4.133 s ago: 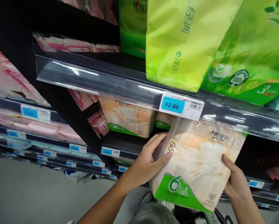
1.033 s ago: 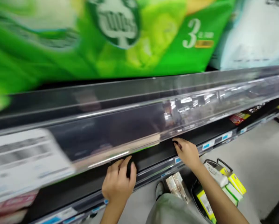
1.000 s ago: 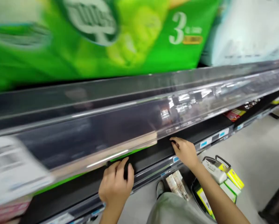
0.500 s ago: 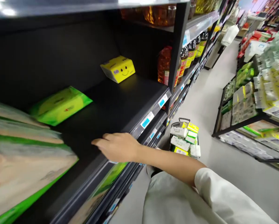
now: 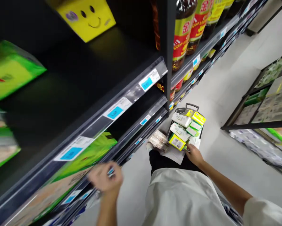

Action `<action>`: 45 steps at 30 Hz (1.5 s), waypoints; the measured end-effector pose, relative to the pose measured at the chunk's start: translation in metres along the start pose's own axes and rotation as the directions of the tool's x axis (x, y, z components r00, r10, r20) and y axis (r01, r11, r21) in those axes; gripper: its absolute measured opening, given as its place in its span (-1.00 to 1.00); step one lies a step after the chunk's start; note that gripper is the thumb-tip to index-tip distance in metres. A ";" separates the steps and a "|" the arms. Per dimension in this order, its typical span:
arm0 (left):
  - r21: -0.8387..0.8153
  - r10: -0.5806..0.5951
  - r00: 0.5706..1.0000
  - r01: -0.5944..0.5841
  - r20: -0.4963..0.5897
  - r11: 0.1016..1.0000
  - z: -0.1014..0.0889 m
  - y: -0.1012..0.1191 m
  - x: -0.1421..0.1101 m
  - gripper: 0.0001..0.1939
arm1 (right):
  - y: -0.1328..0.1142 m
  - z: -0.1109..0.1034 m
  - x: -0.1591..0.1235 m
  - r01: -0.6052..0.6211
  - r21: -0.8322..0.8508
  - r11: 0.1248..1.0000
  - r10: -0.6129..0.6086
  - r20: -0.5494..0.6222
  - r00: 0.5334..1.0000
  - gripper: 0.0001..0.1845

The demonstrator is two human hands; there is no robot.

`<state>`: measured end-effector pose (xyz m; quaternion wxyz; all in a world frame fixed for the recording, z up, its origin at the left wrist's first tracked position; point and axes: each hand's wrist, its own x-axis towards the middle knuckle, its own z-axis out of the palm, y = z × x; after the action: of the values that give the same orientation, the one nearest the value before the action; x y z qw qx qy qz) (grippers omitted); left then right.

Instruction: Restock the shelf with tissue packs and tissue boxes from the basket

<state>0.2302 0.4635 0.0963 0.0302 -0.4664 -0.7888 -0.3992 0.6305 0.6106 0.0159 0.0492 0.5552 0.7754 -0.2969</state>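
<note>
The person's right hand (image 5: 194, 156) reaches down to a dark shopping basket (image 5: 176, 110) that sits on the floor (image 5: 225, 66) by their feet. The fingers (image 5: 188, 148) are close together and their tips come down at the near edge of the basket, right by a box with a yellow label (image 5: 177, 142). I cannot tell if they pinch anything. The basket is full of white packs (image 5: 178, 120) and yellow-green packs (image 5: 198, 118), set close side by side, which lets many fit in. Being low and near, it seems easy for the hand to reach. The left hand (image 5: 105, 177) is a blur, held up near the front of a low shelf, so I cannot tell if it is spread or closed, and it seems to hold nothing. Just past it lies a green and tan tissue pack (image 5: 82, 160). On the black shelf (image 5: 89, 62) above sit a yellow smiley-face box (image 5: 84, 17) and a green pack (image 5: 11, 70). Blue price tags (image 5: 146, 83) line the shelf fronts, where people can read them. Bottles of oil (image 5: 182, 34) stand on the next shelf along.
</note>
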 end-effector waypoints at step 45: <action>0.028 -0.465 0.690 0.544 0.555 0.839 0.046 0.028 -0.132 -0.63 | 0.131 0.006 0.124 -0.152 -0.437 0.887 0.158 -0.022 0.987 -0.41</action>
<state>0.3406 0.4066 0.0265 -0.3370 -0.3250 -0.8321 -0.2975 0.6988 0.7381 -0.0932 0.2016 0.5879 0.7750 -0.1145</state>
